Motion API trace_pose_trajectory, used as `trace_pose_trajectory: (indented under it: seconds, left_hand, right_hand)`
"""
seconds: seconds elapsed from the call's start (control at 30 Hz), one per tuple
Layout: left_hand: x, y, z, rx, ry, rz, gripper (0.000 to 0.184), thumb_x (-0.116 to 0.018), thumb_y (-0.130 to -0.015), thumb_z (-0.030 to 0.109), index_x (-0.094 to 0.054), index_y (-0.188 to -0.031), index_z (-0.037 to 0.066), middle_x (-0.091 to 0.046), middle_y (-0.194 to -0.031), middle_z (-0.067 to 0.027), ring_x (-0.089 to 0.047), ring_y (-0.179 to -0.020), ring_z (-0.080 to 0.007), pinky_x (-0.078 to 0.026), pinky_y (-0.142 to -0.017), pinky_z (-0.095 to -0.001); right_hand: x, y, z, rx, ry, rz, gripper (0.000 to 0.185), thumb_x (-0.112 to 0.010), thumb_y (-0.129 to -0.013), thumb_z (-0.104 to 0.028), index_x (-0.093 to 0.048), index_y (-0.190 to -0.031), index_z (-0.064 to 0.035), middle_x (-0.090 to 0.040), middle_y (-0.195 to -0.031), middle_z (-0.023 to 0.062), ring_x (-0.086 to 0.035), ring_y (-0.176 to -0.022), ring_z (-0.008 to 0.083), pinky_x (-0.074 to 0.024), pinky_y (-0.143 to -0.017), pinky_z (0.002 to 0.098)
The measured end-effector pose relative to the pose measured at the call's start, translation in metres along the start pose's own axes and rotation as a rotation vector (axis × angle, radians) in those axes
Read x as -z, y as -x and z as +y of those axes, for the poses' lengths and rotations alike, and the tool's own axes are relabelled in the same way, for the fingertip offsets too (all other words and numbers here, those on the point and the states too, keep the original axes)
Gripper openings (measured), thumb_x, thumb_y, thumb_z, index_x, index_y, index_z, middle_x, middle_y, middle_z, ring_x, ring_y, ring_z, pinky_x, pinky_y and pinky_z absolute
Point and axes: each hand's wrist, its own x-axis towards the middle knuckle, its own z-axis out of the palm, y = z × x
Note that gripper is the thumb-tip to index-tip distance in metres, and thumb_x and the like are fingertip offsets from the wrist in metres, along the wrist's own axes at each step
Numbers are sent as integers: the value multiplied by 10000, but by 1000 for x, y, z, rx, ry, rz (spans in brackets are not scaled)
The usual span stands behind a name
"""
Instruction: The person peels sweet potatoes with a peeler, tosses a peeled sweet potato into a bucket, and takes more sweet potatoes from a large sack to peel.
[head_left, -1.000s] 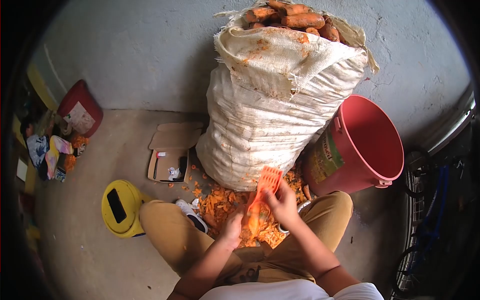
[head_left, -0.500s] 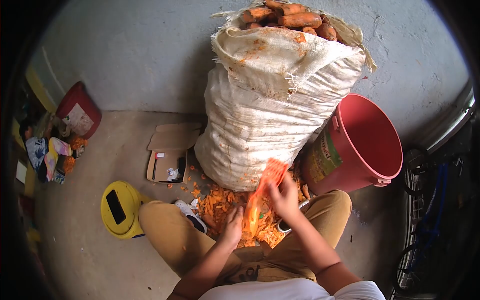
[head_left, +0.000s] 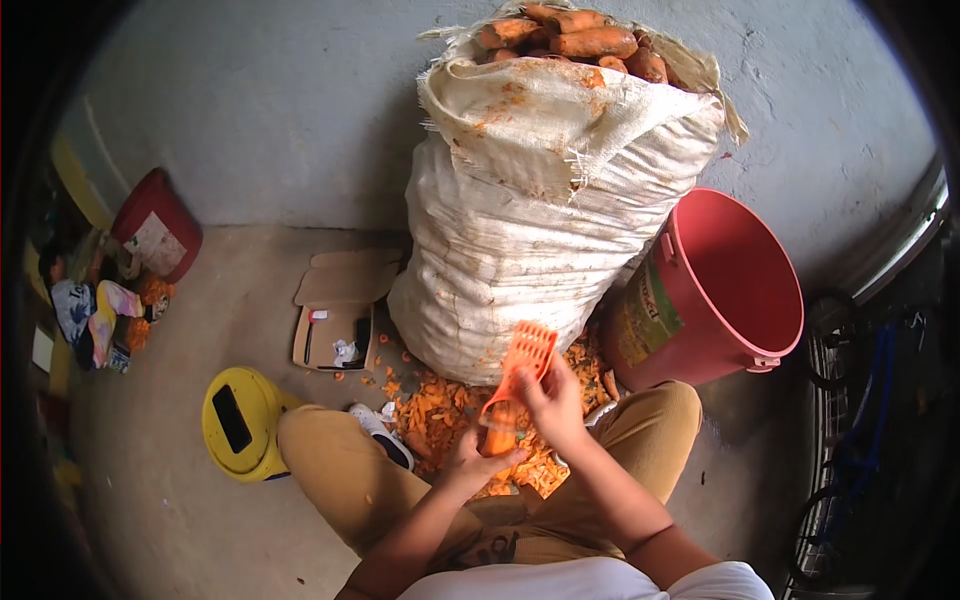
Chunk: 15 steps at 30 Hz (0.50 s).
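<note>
Between my knees, my left hand [head_left: 470,464] is closed around a carrot [head_left: 499,441], whose peeled orange side shows. My right hand [head_left: 558,408] grips an orange plastic peeler [head_left: 533,345] with a broad slotted handle. The peeler's lower end lies over the upper part of the carrot; whether the blade touches it I cannot make out. Carrot peelings [head_left: 437,402] lie heaped on the floor below both hands. Just beyond them stands a tall white woven sack [head_left: 510,245], with unpeeled carrots [head_left: 594,42] filling its open top.
Right of the sack leans a large red bucket [head_left: 645,350]. At left are an open cardboard box [head_left: 347,272] and a yellow bucket [head_left: 262,402] with a black phone [head_left: 231,416] on its lid. Another person [head_left: 78,305] is by a red bucket [head_left: 168,225] at far left.
My right hand has drawn the peeler down and slightly left, towards my body. My left hand has turned, and the carrot now sits lower and more upright.
</note>
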Motion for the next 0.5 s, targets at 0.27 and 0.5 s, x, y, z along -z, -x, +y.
trace_pose_trajectory:
  seconds: [0.27, 0.5]
  left_hand:
    - [5, 6, 5, -153, -433, 69, 326, -697, -620, 112, -518, -877, 18, -552, -770, -40, -527, -695, -123, -430, -658, -251]
    - [3, 0, 14, -386, -719, 207, 297, -708, -592, 124, -537, -811, 17, -578, -724, -98, -572, -625, -192, -451, -588, -299]
  right_hand:
    - [28, -26, -15, -201, -65, 132, 174, -482, -847, -115, -481, -979, -1, -542, -805, 30, -505, -638, 62, -439, -576, 188]
    - [4, -3, 3, -307, -181, -24, 191, -496, -829, -66, -464, -986, 38, -554, -849, 59, -524, -707, 84, -443, -600, 218]
